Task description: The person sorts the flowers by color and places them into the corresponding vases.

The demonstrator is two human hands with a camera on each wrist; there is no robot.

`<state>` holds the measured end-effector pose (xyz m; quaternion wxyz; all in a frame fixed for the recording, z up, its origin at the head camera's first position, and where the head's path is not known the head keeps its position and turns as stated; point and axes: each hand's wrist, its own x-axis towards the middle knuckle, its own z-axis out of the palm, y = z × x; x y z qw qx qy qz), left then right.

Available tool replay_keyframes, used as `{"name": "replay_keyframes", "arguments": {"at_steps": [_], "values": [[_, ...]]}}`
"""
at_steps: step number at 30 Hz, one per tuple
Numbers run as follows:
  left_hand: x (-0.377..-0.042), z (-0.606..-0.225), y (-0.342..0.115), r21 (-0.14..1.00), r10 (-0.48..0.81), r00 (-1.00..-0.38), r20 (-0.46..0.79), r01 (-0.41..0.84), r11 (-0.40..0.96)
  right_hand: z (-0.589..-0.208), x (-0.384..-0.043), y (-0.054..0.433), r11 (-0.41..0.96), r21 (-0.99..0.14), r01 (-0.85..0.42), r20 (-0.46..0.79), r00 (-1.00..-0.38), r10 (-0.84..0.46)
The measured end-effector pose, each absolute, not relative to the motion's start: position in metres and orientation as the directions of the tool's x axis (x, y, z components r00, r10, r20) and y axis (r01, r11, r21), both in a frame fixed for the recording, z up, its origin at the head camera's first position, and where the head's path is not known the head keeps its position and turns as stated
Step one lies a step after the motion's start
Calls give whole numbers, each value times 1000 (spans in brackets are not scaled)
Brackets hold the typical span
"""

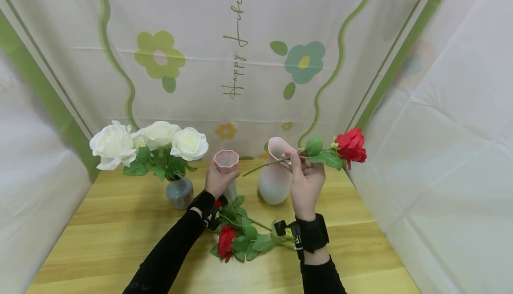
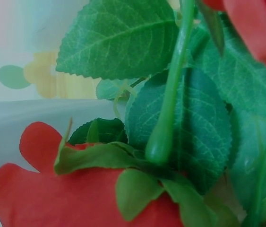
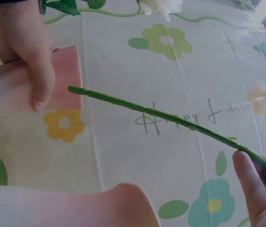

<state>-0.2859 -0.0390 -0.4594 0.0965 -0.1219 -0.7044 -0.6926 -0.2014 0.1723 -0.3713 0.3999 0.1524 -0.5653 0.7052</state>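
Observation:
My left hand [image 1: 218, 179] grips a slim vase [image 1: 226, 159] with a pink faceted rim, just under its mouth. Between thumb and fingers, my right hand [image 1: 307, 182] pinches the stem of a red rose [image 1: 351, 146]. That stem [image 3: 161, 114] slants across the right wrist view, its cut end near the pink rim but apart from it. Behind the right hand stands a rounder pink-and-white vase [image 1: 274, 185]. More red roses [image 1: 226, 242] lie on the table below the hands. In the left wrist view, a red bloom [image 2: 90, 194] and leaves fill the frame and hide the left hand.
At the left, a grey-blue vase [image 1: 179, 193] holds several white roses [image 1: 190, 144]. The wooden table [image 1: 100, 236] backs onto a white printed cloth [image 1: 256, 26], with white cloth walls on both sides.

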Motion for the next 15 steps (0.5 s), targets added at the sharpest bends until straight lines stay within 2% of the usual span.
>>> {"name": "replay_keyframes", "arguments": {"at_steps": [8,15], "values": [[-287,-461,-39,946,19,-946,323,323,14,-362,-214,163,-143,-640,-755,648,-630,428],[-295,-471,-37,938,9,-938,346,346,-10,-364,-225,153,-150,-643,-751,617,-624,479]]}}
